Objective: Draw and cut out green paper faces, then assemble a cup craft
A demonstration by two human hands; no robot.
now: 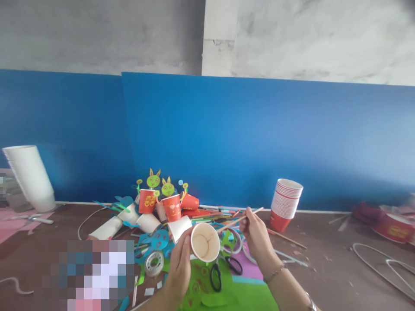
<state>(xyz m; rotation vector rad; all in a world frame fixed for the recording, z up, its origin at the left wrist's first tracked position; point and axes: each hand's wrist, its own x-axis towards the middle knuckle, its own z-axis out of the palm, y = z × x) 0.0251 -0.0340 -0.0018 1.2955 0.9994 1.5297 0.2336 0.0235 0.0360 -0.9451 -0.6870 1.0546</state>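
My left hand [180,263] is closed around a paper cup [205,242], whose mouth faces me and shows a cream inside. Pinched in the fingers of my right hand [256,233] is a wooden chopstick [231,223], slanting down to the left. Its lower end lies just right of the cup's rim; I cannot tell whether they touch. Below the cup lie black-handled scissors [216,276] on green paper [238,298]. A roll of clear tape [154,263] sits to the left of my left hand.
Red cups with green rabbit faces [171,207] stand behind, among white cups [106,228] and scattered sticks. A tall stack of paper cups [285,203] rises at right, another stack [30,177] at far left. A blue panel [246,142] closes the back. The lower left is pixelated.
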